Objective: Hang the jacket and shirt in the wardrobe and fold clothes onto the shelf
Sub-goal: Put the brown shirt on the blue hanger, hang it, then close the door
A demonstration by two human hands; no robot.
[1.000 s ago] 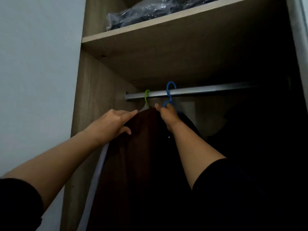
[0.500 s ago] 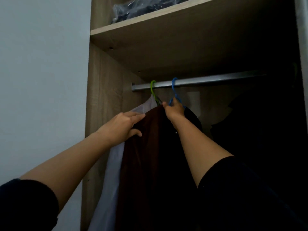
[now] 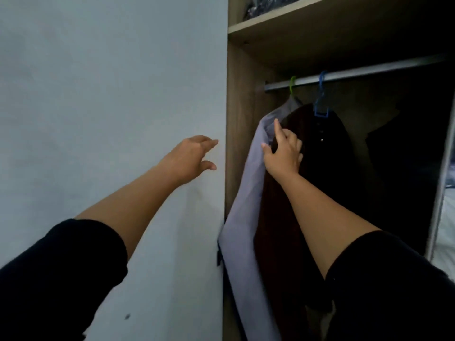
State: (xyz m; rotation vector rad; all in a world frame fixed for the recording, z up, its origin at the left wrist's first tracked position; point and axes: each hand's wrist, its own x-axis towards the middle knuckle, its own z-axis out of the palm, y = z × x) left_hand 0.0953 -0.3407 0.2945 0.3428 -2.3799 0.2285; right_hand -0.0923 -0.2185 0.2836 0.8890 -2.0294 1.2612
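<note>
A pale lilac shirt hangs from a green hanger on the metal rail inside the wardrobe. Beside it, a dark brown jacket hangs from a blue hanger. My right hand rests on the jacket's left shoulder, fingers curled over the fabric edge where it meets the shirt. My left hand floats in front of the wall, left of the wardrobe side, fingers apart and holding nothing.
The wooden shelf above the rail carries a plastic-wrapped dark bundle. More dark clothes hang at the right. The grey wall fills the left; the wardrobe's side panel stands between them.
My left hand has let go of the jacket and pulled back left, out of the wardrobe. My right hand has dropped from the blue hanger's neck to the jacket's shoulder. The view swung left.
</note>
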